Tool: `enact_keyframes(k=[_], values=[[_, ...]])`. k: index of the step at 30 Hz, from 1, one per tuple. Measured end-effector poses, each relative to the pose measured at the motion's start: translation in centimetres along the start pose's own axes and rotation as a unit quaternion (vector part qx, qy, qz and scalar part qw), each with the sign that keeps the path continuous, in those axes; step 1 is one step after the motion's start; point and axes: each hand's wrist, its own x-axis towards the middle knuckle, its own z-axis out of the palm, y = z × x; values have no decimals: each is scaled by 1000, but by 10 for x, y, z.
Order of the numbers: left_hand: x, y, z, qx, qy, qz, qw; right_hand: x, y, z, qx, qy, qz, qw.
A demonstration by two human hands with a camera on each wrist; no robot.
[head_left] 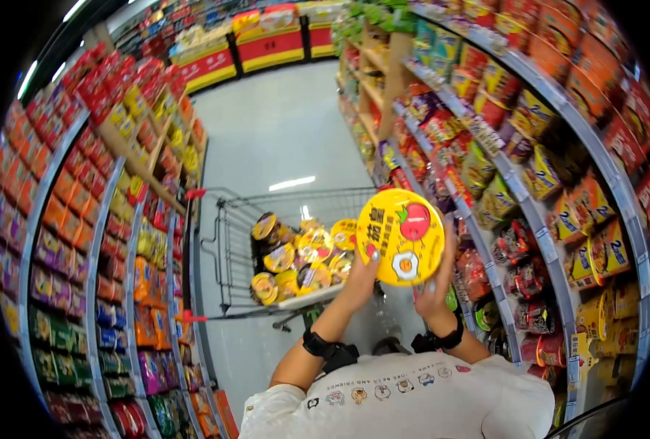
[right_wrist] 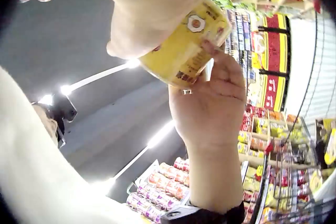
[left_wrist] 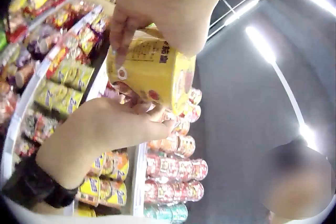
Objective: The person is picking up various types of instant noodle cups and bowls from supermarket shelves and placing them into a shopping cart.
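A yellow instant noodle cup point(head_left: 403, 238) is held up between both hands in front of the chest. Its round lid, with a tomato and a fried egg pictured on it, faces up toward the head camera. My left hand point(head_left: 359, 278) grips the left side of the cup, thumb by the lid's edge. On the opposite side, my right hand point(head_left: 437, 287) holds the cup with its fingers around the wall. The left wrist view shows the printed side of the cup point(left_wrist: 144, 66) between both hands. In the right wrist view, left fingers point(right_wrist: 224, 65) curl along the wall.
A wire shopping cart point(head_left: 226, 249) stands ahead, with several yellow and dark noodle cups point(head_left: 314, 245) piled inside. Shelves of packaged noodles line the aisle's right point(head_left: 515, 172) and left point(head_left: 109, 241). Red and yellow display bins point(head_left: 270, 45) stand at the far end.
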Motion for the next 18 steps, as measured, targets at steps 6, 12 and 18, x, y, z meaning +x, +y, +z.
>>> enact_keyframes(k=[6, 12, 18], values=[[-32, -16, -124, 158, 81, 24, 984, -36, 3, 139, 328, -55, 324, 886], [-62, -38, -177, 206, 71, -73, 973, -56, 1, 202, 267, -104, 391, 874], [-55, -30, -192, 270, 75, -121, 952, -58, 29, 231, 215, -130, 435, 865]])
